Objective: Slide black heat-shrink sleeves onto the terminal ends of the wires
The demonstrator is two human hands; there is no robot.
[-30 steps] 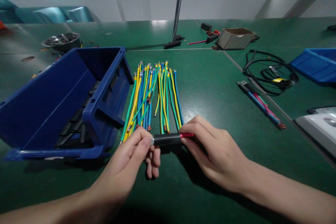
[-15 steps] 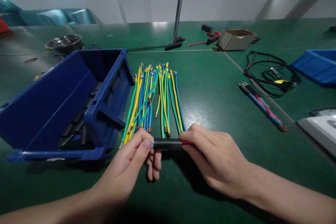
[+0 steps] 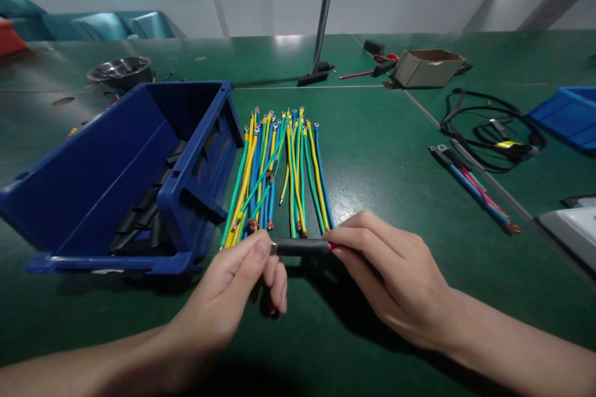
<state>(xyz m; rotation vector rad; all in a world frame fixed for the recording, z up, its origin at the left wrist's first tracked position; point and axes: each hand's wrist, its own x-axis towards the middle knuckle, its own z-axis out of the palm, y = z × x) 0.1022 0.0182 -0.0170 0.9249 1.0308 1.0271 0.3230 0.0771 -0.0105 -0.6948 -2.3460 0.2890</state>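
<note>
Fitting step, apparently: left hand [image 3: 233,282] pinched silver metal lug [image 3: 274,249], right hand [image 3: 393,273] red insulated cable [image 3: 332,246]; black tubular sleeve [image 3: 303,247] seemingly next needed aligning.

**No readable lettering**

No text, brand, number or sign can be read. The yellow band [image 3: 507,144] and pale patch [image 3: 499,129] on the coiled black cable [image 3: 522,150] show no legible characters, nor does the whitish mark [image 3: 105,272] on the front lip of the dark blue bin [image 3: 97,161].
</note>
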